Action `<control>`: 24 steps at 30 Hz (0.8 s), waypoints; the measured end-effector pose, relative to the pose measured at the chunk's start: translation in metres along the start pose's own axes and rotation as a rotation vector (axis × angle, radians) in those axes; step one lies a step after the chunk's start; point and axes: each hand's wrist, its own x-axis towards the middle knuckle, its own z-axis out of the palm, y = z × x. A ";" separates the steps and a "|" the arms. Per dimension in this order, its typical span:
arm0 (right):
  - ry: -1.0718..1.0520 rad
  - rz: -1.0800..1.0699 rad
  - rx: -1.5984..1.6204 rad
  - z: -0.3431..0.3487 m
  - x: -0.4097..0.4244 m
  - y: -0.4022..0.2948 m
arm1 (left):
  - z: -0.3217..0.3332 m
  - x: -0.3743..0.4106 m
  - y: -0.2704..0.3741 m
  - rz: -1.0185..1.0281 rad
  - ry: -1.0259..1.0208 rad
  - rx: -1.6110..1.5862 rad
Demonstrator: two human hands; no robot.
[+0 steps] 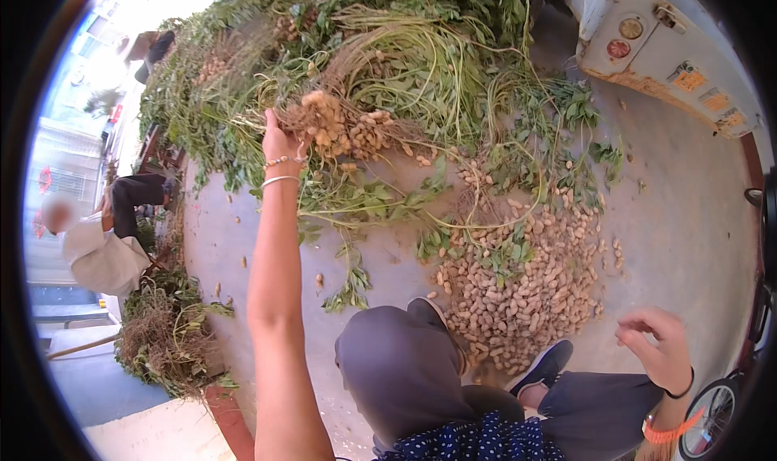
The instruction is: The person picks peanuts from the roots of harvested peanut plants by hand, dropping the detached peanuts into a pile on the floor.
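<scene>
My left hand (282,139) reaches forward to the big heap of uprooted peanut plants (419,66). Its fingers are around stems and roots at a cluster of peanuts (322,121); the grasp is partly hidden by the roots. More peanuts hang on roots just right of that cluster. My right hand (655,345) is raised over my right knee, its fingers curled, with nothing visible in it. A pile of loose peanuts (528,285) lies on the concrete floor between my feet and the plants, with some leafy stems on top.
At the upper right stands a rusty white vehicle (643,48) with lamps. Another person (109,248) sits at the left, near a smaller heap of plants (164,333). Loose peanuts are scattered on the floor (376,267). A bicycle wheel (710,418) shows at the lower right.
</scene>
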 end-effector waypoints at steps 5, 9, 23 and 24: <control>-0.028 0.049 0.371 0.015 0.014 0.022 | 0.077 -0.041 0.088 0.147 -0.154 -0.019; -0.022 -0.036 0.450 0.014 0.020 0.023 | 0.150 -0.113 0.138 0.266 -0.391 0.031; -0.605 -0.298 1.598 0.054 0.039 0.020 | 0.261 -0.321 -0.030 -0.220 -0.969 0.150; -0.606 -0.348 1.685 0.059 0.041 0.022 | 0.253 -0.319 -0.043 -0.302 -1.025 0.154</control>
